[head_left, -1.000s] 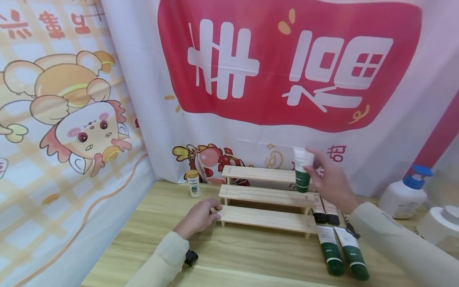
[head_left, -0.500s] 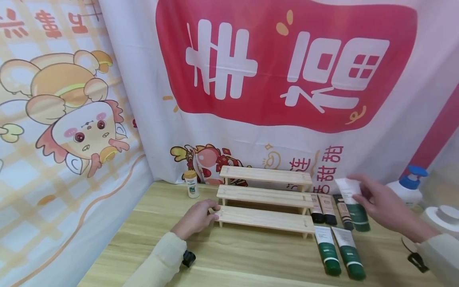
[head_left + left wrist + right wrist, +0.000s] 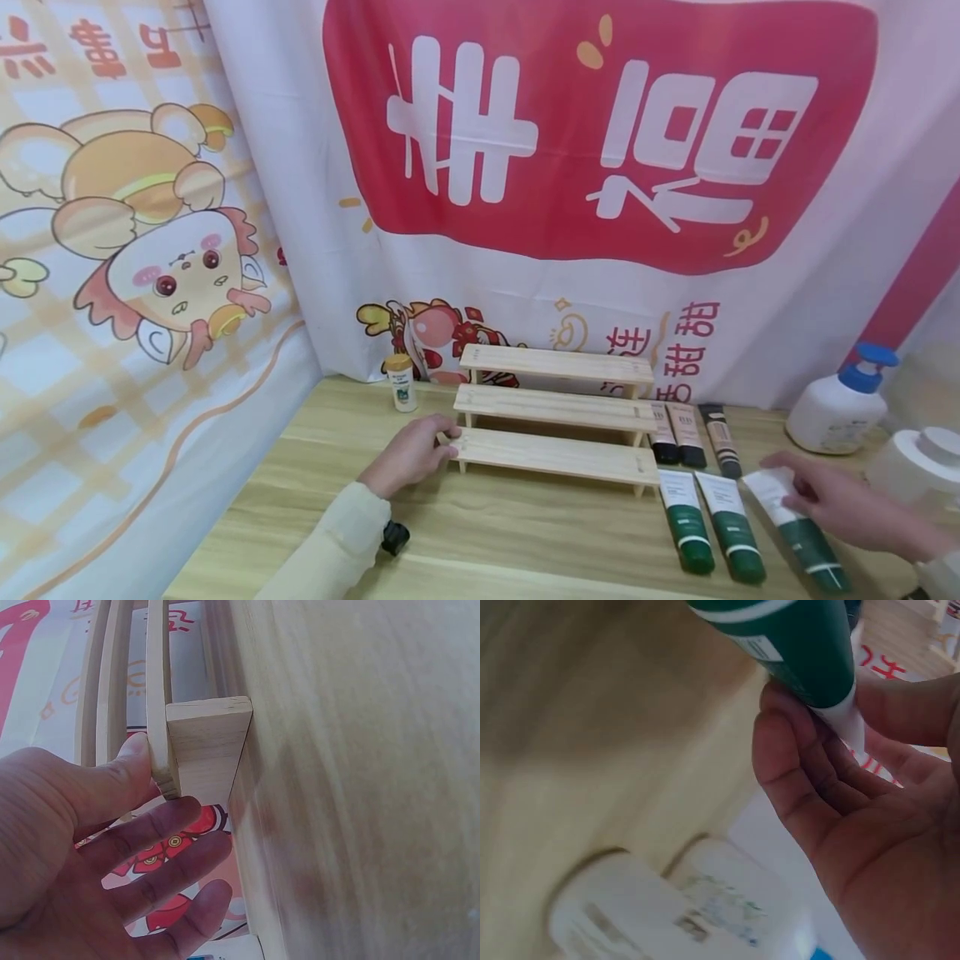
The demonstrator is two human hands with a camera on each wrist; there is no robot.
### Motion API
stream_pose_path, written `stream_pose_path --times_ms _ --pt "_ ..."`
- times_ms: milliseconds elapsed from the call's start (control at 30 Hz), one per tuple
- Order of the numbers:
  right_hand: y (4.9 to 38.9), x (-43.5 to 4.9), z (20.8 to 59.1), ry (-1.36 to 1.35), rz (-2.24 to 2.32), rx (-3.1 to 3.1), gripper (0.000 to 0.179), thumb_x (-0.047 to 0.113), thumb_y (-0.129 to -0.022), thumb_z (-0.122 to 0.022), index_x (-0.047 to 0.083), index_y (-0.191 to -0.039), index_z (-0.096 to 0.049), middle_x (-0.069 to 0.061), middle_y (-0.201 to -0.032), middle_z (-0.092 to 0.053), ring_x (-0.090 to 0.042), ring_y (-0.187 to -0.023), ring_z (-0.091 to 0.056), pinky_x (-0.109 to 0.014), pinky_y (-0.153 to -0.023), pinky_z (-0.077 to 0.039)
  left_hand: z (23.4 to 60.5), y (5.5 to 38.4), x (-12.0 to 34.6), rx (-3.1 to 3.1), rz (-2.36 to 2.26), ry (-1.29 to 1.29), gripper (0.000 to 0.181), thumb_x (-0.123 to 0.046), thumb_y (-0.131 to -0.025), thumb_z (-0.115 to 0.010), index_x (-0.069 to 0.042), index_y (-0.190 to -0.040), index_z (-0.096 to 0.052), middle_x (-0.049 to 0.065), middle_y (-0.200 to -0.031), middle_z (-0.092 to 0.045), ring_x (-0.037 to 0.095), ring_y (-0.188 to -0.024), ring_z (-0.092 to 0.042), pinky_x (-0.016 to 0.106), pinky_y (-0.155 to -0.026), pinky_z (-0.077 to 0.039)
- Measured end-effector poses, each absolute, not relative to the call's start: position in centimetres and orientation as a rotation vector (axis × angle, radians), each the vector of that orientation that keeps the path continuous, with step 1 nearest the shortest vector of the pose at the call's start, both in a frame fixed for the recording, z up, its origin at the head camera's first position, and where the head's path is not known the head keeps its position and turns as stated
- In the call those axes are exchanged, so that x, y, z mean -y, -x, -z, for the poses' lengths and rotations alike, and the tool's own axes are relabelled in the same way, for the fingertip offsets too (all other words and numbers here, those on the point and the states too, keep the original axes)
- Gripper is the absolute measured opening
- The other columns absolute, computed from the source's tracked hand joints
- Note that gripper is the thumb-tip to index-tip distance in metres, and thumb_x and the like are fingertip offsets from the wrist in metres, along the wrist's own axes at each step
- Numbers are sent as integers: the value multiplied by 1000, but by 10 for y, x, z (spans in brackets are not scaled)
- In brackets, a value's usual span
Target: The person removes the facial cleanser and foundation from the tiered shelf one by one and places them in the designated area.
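Observation:
My left hand [image 3: 407,458] is at the left end of a three-tier wooden display stand [image 3: 555,457], pinching the lowest board. The left wrist view has the thumb over that board [image 3: 159,690] and the index fingertip at its end, the other fingers spread. At the far right, my right hand [image 3: 843,500] grips the white end of a green-and-white squeeze tube [image 3: 810,546], low over the table. Close up, thumb and fingers squeeze the tube [image 3: 810,656] from both sides. Two matching tubes, one left [image 3: 687,525] and one nearer [image 3: 731,529], lie beside it.
Behind those lie beige-and-black tubes [image 3: 686,437] and a darker tube [image 3: 720,440]. A blue-topped pump bottle [image 3: 836,417] and a white container [image 3: 918,467] stand at the right. A small yellow-capped bottle [image 3: 403,387] is left of the stand. A printed curtain [image 3: 570,283] hangs behind.
My right hand has carried the tube from over the stand's upper right, rightward and down, to beside the two matching tubes. My left hand has stayed on the stand.

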State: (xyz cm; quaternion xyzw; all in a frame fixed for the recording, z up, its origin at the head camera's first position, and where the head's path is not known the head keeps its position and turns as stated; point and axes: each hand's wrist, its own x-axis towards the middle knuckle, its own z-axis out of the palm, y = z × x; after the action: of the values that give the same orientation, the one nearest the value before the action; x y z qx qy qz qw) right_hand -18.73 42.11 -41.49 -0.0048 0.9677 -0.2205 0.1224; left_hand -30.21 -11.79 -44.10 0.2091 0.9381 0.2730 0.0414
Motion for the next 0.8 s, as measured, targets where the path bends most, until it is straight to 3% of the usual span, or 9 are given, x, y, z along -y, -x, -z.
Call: stream_pose_path --times_ms 233,467,800 --pt "190 -431 439 -38 648 -2754 43 9 -89 -62 0 -130 -51 -2 -76 -54 -19 -67 -51 -34 -59 -45 438 301 117 -2865 -828 -643 22 -15 -88 -69 -13 -110 -66 7 -120 -59 16 -90 -57 34 -76 -50" --pt "197 -434 440 -63 670 -2687 53 18 -90 -63 -5 -134 -45 -7 -97 -63 -19 -82 -58 -45 -70 -51 436 301 118 -2874 -819 -647 22 -14 -88 -68 -12 -109 -66 5 -115 -61 14 -87 -56 32 -73 -49" --pt "195 -440 446 -100 678 -2607 40 6 -89 -59 -8 -126 -52 -18 -105 -63 -27 -90 -61 -53 -74 -49 437 300 116 -2863 -826 -647 21 -14 -87 -69 -12 -108 -66 5 -113 -61 13 -83 -55 30 -70 -48"
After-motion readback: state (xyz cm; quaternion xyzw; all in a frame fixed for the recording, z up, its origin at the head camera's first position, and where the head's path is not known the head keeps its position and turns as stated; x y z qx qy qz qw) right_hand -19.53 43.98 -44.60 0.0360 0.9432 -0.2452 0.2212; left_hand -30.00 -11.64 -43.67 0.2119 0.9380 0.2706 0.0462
